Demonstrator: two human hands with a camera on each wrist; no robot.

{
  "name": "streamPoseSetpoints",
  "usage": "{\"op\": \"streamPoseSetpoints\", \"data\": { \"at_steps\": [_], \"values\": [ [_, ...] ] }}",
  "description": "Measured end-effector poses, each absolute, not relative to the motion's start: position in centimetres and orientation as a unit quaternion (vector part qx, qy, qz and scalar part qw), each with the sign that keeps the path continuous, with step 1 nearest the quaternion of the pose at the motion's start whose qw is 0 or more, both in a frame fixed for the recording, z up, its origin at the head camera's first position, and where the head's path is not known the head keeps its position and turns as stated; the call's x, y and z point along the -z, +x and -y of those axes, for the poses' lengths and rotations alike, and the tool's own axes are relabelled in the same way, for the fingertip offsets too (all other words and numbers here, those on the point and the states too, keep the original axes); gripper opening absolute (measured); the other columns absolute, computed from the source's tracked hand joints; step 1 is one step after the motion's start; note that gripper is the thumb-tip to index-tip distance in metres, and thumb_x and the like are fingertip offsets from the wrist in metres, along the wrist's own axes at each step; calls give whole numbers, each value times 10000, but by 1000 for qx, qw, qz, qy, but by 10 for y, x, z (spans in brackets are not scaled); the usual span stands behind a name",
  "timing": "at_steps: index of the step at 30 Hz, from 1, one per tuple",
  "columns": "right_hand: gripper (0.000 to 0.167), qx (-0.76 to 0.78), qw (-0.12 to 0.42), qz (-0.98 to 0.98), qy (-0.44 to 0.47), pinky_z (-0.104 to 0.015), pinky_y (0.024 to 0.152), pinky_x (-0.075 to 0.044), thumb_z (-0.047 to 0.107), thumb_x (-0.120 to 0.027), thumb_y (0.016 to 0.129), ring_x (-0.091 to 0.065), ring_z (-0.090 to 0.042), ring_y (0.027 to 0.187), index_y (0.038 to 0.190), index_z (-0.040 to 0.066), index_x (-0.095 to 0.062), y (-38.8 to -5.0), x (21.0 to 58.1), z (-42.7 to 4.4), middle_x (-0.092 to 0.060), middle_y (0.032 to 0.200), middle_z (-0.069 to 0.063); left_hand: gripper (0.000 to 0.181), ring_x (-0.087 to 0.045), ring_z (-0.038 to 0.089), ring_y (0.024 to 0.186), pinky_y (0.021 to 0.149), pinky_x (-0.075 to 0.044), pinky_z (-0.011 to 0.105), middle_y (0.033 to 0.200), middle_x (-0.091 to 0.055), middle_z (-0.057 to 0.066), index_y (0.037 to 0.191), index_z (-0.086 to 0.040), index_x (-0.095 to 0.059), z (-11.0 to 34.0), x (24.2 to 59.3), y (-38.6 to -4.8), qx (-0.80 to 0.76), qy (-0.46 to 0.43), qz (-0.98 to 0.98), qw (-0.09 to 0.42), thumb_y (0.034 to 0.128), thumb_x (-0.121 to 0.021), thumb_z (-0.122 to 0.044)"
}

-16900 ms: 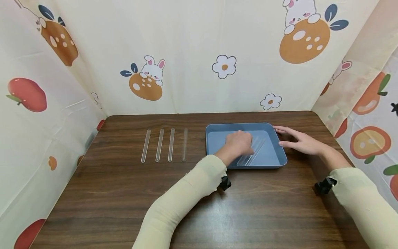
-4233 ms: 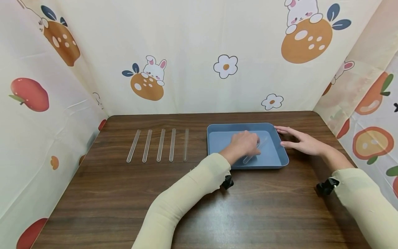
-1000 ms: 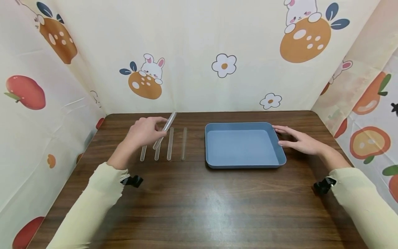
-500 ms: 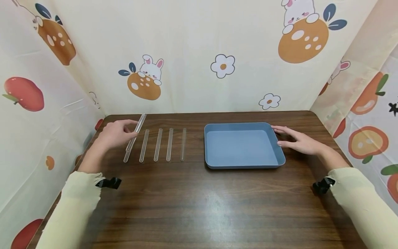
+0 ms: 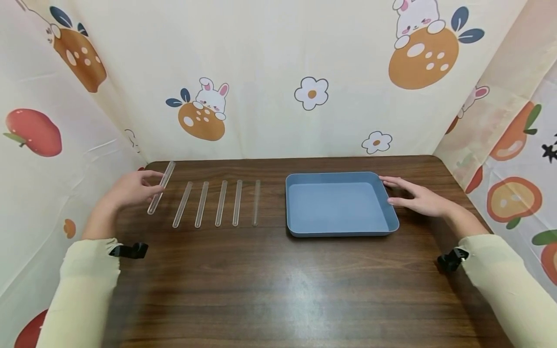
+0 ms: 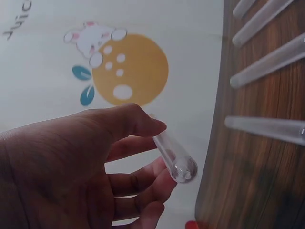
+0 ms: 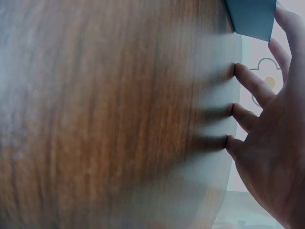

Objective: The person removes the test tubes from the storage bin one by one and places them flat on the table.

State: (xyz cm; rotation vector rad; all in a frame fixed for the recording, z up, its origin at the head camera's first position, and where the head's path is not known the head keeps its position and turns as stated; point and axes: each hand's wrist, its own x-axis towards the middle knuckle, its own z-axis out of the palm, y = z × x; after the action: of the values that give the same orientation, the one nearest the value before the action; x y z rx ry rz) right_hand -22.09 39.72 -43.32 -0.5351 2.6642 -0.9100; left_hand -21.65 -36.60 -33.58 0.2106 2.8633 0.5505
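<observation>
My left hand [image 5: 130,191] pinches a clear test tube [image 5: 155,202] between thumb and fingers, tilted above the left side of the table. Its rounded end [image 6: 185,171] faces the camera in the left wrist view. Just right of that hand several more clear test tubes [image 5: 201,204] lie side by side in a row on the wood. A shallow blue tray [image 5: 344,203] stands to the right with nothing in it. Against the tray's right edge rests my right hand [image 5: 419,199], fingers spread. In the right wrist view, several of its fingertips [image 7: 237,70] touch the table.
The dark wooden table [image 5: 278,285] has a patterned curtain [image 5: 261,58] behind it and on both sides. The left side curtain [image 5: 39,203] is close to my left hand. Black wrist cameras [image 5: 130,250] are strapped on both sleeves.
The left hand has taken the last test tube from the tray and carried it leftward past the row. Earlier, another tube joined the row's left end. The right hand has stayed at the tray.
</observation>
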Motion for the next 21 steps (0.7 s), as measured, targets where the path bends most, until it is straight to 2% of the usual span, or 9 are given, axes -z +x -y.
{"op": "streamPoseSetpoints", "data": {
  "at_steps": [3, 7, 10, 12, 14, 15, 17, 19, 21],
  "values": [
    [781, 314, 138, -921, -184, -855, 1206, -295, 306, -703, 1119, -332, -552, 1666, 1793, 261, -311, -221, 433, -397, -434, 1789, -247, 560, -780, 143, 777, 767, -550, 340, 1074, -810, 326, 1558, 115, -520, 373, 335, -217, -183, 62, -974, 121, 1123, -631, -220],
    [781, 314, 138, -921, -183, -858, 1206, -291, 306, -704, 1119, -326, -555, 1668, 1793, 265, -311, -220, 433, -397, -432, 1791, -246, 571, -783, 137, 768, 774, -543, 332, 986, -834, 244, 1564, 108, -513, 380, 340, -219, -180, 55, -974, 128, 1125, -636, -236],
    [781, 316, 139, -921, -182, -851, 1206, -295, 308, -705, 1119, -330, -553, 1667, 1792, 269, -311, -220, 433, -397, -430, 1791, -246, 571, -801, 268, 839, 816, -570, 420, 983, -824, 258, 1557, 105, -525, 384, 346, -221, -170, 55, -976, 123, 1122, -634, -247],
    [781, 316, 140, -920, -182, -848, 1207, -297, 308, -705, 1119, -333, -551, 1666, 1792, 271, -311, -221, 433, -397, -428, 1792, -247, 570, -779, 409, 987, 892, -585, 529, 1121, -792, 343, 1551, 94, -541, 385, 350, -222, -155, 53, -979, 120, 1119, -633, -266],
    [782, 317, 141, -920, -182, -848, 1207, -298, 309, -706, 1120, -336, -549, 1664, 1793, 273, -310, -221, 433, -397, -427, 1793, -247, 565, -712, 483, 1051, 932, -561, 614, 1223, -746, 392, 1542, 88, -553, 386, 356, -223, -139, 51, -982, 118, 1114, -632, -273],
    [782, 317, 141, -920, -182, -849, 1207, -297, 307, -706, 1120, -337, -548, 1664, 1793, 273, -310, -221, 433, -397, -427, 1793, -246, 564, -691, 479, 1038, 929, -557, 609, 1230, -739, 391, 1539, 83, -559, 387, 359, -224, -132, 50, -983, 119, 1110, -636, -275],
    [781, 317, 142, -920, -183, -850, 1207, -297, 305, -705, 1119, -340, -547, 1663, 1793, 271, -310, -222, 432, -397, -426, 1794, -246, 568, -679, 435, 949, 842, -560, 561, 1156, -748, 363, 1539, 97, -548, 389, 364, -226, -132, 43, -982, 130, 1112, -636, -266],
    [782, 318, 141, -919, -184, -852, 1206, -297, 301, -705, 1119, -342, -548, 1662, 1793, 266, -310, -222, 432, -397, -425, 1794, -248, 577, -655, 318, 802, 727, -517, 456, 964, -762, 249, 1550, 106, -533, 391, 370, -228, -137, 36, -979, 145, 1115, -634, -261],
    [780, 318, 141, -919, -185, -851, 1208, -297, 300, -703, 1120, -344, -545, 1661, 1793, 260, -310, -222, 432, -397, -423, 1795, -247, 599, -636, 238, 723, 662, -466, 382, 841, -741, 149, 1565, 112, -512, 394, 376, -231, -147, 30, -975, 162, 1120, -636, -269]
  ]
}}
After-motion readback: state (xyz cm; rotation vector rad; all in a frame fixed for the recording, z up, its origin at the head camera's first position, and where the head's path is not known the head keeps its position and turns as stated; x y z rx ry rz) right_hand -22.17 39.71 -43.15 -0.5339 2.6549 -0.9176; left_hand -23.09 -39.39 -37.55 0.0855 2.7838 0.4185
